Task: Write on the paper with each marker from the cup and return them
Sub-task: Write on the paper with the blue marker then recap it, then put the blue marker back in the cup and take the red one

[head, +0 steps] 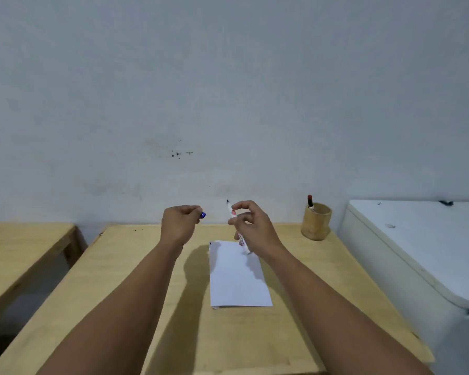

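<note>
A white sheet of paper [237,277] lies in the middle of the wooden table [136,293], with a small blue mark at its far left corner. My right hand [251,226] holds an uncapped white marker [237,228] above the paper's far edge, dark tip pointing up. My left hand [180,221] is raised to its left, closed on a blue cap [202,214] that pokes out of the fingers. A bamboo cup [316,221] stands at the table's far right corner with a red-capped marker [310,203] upright in it.
A pale wall rises right behind the table. A second wooden table [19,247] stands to the left across a gap. A white appliance with a closed lid [423,247] sits close to the right edge.
</note>
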`<state>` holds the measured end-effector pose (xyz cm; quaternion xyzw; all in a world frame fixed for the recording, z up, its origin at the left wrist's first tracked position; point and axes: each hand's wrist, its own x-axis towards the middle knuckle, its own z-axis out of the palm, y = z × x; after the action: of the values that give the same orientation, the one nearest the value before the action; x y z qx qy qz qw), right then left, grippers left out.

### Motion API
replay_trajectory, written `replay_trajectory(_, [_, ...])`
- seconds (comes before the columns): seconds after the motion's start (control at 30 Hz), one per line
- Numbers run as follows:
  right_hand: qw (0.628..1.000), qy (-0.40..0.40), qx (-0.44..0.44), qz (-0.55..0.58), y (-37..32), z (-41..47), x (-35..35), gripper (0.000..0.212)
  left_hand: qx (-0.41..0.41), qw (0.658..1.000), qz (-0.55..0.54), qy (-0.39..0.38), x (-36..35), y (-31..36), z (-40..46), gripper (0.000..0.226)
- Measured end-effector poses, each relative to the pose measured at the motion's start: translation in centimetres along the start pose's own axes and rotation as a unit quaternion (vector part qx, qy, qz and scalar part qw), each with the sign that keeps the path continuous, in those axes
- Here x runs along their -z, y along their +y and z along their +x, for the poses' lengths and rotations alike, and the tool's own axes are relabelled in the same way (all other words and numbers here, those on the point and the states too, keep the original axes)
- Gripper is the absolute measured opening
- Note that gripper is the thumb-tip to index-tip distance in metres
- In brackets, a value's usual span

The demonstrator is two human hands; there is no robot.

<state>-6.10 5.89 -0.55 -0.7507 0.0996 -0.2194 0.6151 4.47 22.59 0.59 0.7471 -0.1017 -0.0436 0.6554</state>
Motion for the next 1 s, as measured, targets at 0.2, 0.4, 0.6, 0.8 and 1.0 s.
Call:
replay_trajectory(0.2, [0.992, -0.014, 0.047, -0.113, 0.1, -2.1, -0.2, 0.021, -0.005, 0.999, -0.046, -0.005, -0.6, 3.5, -2.5, 0.014])
replay_trajectory(0.4, [0.991, 0.006, 0.065, -0.115, -1.0, -2.8, 0.7, 0.021, -0.027, 1.000, -0.005, -0.010, -1.1, 4.9, -3.6, 0.017])
replay_trajectory(0.6, [0.991, 0.023, 0.068, -0.116, -1.1, -3.0, 1.6, 0.020, -0.057, 0.996, 0.052, -0.040, -2.5, 5.4, -4.3, 0.023])
replay_trajectory(0.8, [0.989, 0.062, 0.067, -0.116, 0.0, -2.5, 3.1, 0.012, -0.048, 0.996, 0.044, -0.059, -5.9, 4.1, -4.5, 0.022])
replay_trajectory(1.0, [0.976, 0.091, 0.019, -0.197, 2.2, 0.1, 9.0, 0.026, -0.052, 0.980, 0.108, -0.160, -12.9, 5.1, -2.4, 0.022])
